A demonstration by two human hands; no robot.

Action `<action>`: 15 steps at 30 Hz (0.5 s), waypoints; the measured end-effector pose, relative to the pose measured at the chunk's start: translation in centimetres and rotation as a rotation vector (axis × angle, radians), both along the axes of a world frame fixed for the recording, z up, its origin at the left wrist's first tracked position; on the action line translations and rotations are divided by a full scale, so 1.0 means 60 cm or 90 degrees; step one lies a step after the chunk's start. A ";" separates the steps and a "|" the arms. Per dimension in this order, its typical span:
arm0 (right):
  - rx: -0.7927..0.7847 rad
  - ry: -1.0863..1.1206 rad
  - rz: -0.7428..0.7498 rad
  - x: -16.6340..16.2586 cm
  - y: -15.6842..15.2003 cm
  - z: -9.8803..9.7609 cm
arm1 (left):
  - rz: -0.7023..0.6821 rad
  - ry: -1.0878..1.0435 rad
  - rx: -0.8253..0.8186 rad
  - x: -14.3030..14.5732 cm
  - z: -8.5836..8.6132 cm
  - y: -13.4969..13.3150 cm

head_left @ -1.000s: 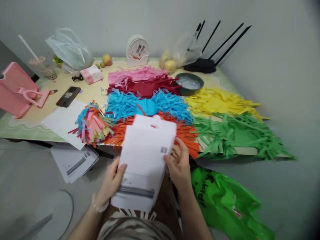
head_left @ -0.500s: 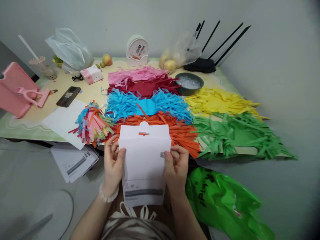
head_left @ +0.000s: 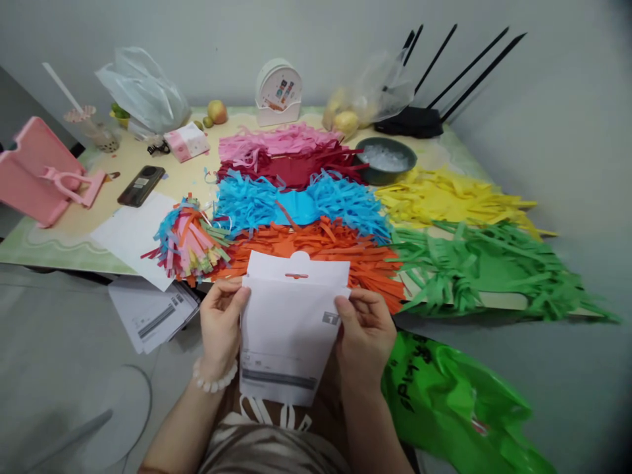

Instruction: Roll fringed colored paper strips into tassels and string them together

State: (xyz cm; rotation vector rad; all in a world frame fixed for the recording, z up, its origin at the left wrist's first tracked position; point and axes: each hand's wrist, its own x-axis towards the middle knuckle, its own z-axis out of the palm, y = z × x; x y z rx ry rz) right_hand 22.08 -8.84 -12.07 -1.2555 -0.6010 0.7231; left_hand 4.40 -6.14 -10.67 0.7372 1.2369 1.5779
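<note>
I hold a white paper pouch (head_left: 289, 326) with a hang hole and a grey printed strip upright over my lap, just in front of the table edge. My left hand (head_left: 220, 322) pinches its upper left edge, thumb on the front. My right hand (head_left: 364, 332) grips the upper right edge beside a small grey square mark. Behind the pouch lies fringed orange paper (head_left: 326, 253), with blue fringed paper (head_left: 301, 204), dark red and pink fringes (head_left: 276, 145) farther back. A mixed-colour tassel bundle (head_left: 187, 240) lies to the left.
Yellow fringes (head_left: 449, 197) and green fringes (head_left: 484, 270) cover the table's right side. A grey bowl (head_left: 386, 160), a black router (head_left: 409, 122), a phone (head_left: 141, 185), a pink stand (head_left: 42, 174) and bags sit around. A green plastic bag (head_left: 454, 401) is at my right; papers (head_left: 153, 313) hang under the table edge.
The pouch swung from tilted to upright and came lower toward my lap. Both hands shifted up from its lower sides to its upper edges. The view shifted slightly.
</note>
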 end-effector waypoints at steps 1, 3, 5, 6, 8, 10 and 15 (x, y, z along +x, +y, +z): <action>-0.002 0.016 -0.001 0.000 0.000 -0.001 | -0.002 -0.016 -0.011 0.000 0.002 0.001; -0.003 0.054 0.002 0.001 0.001 -0.002 | -0.012 -0.042 -0.030 -0.001 0.007 0.002; -0.005 0.089 0.009 0.001 0.002 -0.001 | -0.020 -0.053 -0.036 -0.004 0.011 0.002; -0.007 0.103 0.014 0.002 0.002 0.000 | -0.024 -0.055 -0.038 -0.006 0.012 0.003; -0.011 0.128 0.030 0.002 0.003 0.003 | -0.034 -0.057 -0.045 -0.010 0.012 0.003; -0.009 0.144 0.047 0.002 0.003 0.007 | -0.044 -0.051 -0.050 -0.012 0.011 0.004; -0.002 0.170 0.064 0.004 0.003 0.009 | -0.049 -0.006 -0.020 -0.014 0.010 0.005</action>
